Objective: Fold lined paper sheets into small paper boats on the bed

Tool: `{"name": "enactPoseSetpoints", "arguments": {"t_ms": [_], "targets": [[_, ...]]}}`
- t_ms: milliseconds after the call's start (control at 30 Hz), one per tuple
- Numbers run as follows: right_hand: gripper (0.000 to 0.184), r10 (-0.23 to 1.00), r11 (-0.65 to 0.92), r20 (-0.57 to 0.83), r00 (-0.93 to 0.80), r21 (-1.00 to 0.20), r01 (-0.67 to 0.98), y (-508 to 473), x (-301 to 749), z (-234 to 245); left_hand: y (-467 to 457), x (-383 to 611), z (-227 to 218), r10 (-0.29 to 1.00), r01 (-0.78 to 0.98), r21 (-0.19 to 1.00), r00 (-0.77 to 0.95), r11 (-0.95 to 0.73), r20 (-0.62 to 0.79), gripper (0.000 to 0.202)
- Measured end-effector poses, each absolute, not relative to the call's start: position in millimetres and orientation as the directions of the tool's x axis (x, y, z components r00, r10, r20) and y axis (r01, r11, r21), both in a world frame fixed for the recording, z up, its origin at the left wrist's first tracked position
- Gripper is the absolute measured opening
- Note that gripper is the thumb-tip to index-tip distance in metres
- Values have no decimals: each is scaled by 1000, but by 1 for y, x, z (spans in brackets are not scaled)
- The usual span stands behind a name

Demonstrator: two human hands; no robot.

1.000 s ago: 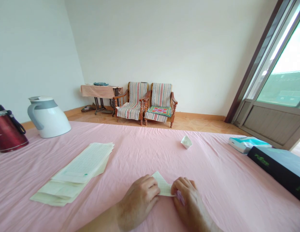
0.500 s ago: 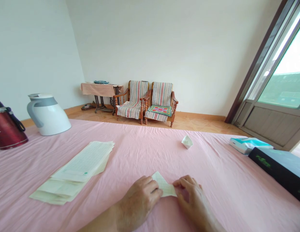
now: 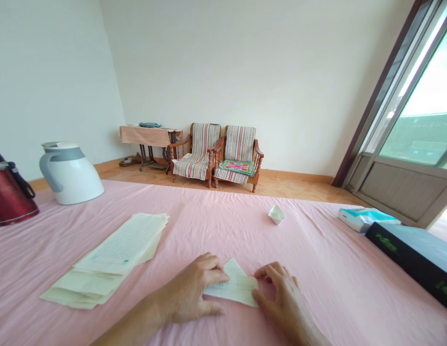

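a folded piece of gridded paper (image 3: pixel 238 288) is held flat on the pink cloth (image 3: pixel 205 221), directly between the fingers of the two hands. its left part is covered by the fingertips of the left hand (image 3: pixel 196 290), whose thumb is spread well away from them and laid nearer the body, off the paper. the right end is touched by the forefinger and thumb of the right hand (image 3: pixel 281 298), set a little apart; whether the paper is pinched there cannot be told. a fold seems to be being lined up or pressed. for a crisp crease, the sheet is best pinned by the left fingertips while the edge is matched by the right ones, and the fold is then pressed outward from the middle. the pointed tip beyond the fingers should be left uncrushed. a small folded paper shape (image 3: pixel 277 215) is seen farther beyond the right fingers, and a stack of sheets (image 3: pixel 115 254) is placed left of the left ones.
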State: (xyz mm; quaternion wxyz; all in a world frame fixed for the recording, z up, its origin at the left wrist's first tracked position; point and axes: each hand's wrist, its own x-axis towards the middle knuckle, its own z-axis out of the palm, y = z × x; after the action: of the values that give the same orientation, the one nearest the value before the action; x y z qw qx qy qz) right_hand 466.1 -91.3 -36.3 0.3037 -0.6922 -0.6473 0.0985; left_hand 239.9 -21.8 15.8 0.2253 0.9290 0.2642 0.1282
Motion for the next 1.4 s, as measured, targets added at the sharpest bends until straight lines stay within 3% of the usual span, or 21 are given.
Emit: {"name": "enactPoseSetpoints", "arguments": {"t_ms": [267, 400, 600, 933, 1167, 1400], "targets": [[7, 956, -16, 241, 167, -525, 851, -86, 466, -29, -25, 237, 13, 519, 374, 527, 840, -763, 156, 49], [9, 963, -10, 230, 139, -486, 874, -87, 464, -23, -21, 234, 11, 471, 291, 553, 855, -781, 216, 29], [10, 968, 0, 215, 128, -512, 859, -83, 466, -28, -17, 232, 7, 542, 364, 550, 816, -752, 201, 13], [14, 970, 9, 208, 128, -553, 833, -83, 462, -29, -20, 230, 12, 516, 349, 545, 836, -763, 186, 28], [14, 978, 77, 208, 26, -472, 878, -81, 462, -16, -20, 233, 15, 508, 362, 517, 844, -776, 171, 26], [16, 991, 38, 124, 40, -564, 825, -71, 466, -13, -21, 232, 14, 512, 371, 512, 844, -775, 163, 28]]}}
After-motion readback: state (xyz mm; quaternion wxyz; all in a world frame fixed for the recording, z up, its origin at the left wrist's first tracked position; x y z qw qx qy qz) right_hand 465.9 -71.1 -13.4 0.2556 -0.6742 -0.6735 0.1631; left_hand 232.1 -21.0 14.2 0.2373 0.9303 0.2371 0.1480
